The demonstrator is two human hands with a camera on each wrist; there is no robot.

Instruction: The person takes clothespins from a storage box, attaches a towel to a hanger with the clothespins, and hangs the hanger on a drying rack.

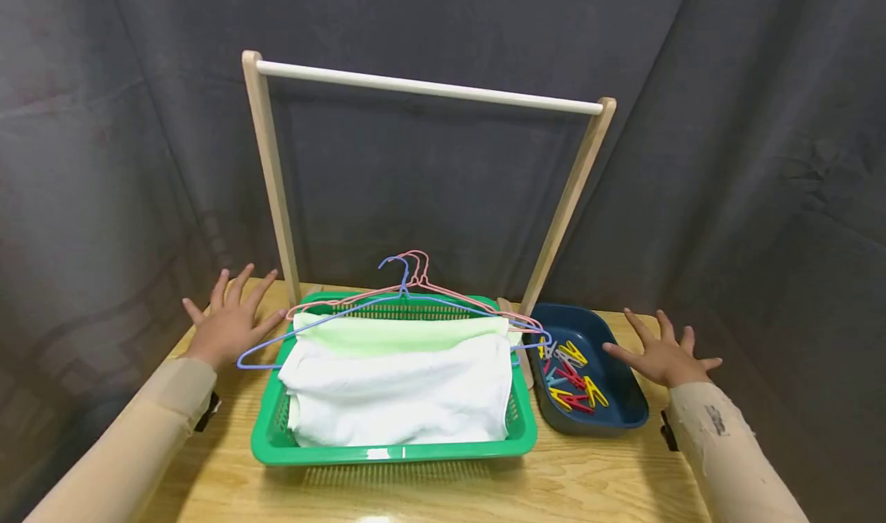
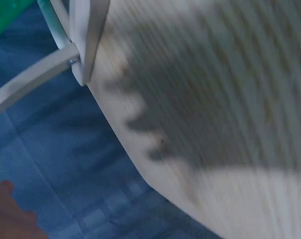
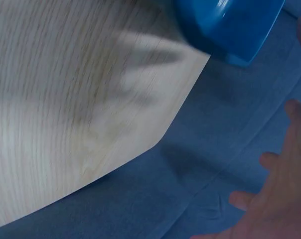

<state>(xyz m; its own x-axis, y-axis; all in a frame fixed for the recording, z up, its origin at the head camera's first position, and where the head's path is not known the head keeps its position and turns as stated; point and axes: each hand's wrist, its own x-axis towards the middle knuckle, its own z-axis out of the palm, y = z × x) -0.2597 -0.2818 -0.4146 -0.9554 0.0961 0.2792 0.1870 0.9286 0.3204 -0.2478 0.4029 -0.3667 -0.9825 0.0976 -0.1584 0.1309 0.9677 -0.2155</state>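
My left hand [image 1: 227, 324] is spread over the table's left side, near the blue hanger [image 1: 332, 315], and holds nothing. My right hand [image 1: 666, 355] has its fingers spread beside the dark blue bin [image 1: 626, 388], also holding nothing. Several red, yellow, white and blue clothespins [image 1: 573, 377] lie in that bin. Between the hands is a green basket [image 1: 394, 454] with folded white cloth [image 1: 401, 392] and pale green cloth [image 1: 401, 334] in it. Across its top lie the blue hanger and pink hangers [image 1: 471, 298]. Part of the right hand [image 3: 280, 194] shows in the right wrist view.
Behind the basket stands a rack with wooden posts [image 1: 271, 169] and a white rod [image 1: 429, 88]. A grey curtain [image 1: 443, 192] hangs behind and around the wooden table [image 1: 477, 496]. The table's cut corner [image 3: 150, 142] shows in the right wrist view.
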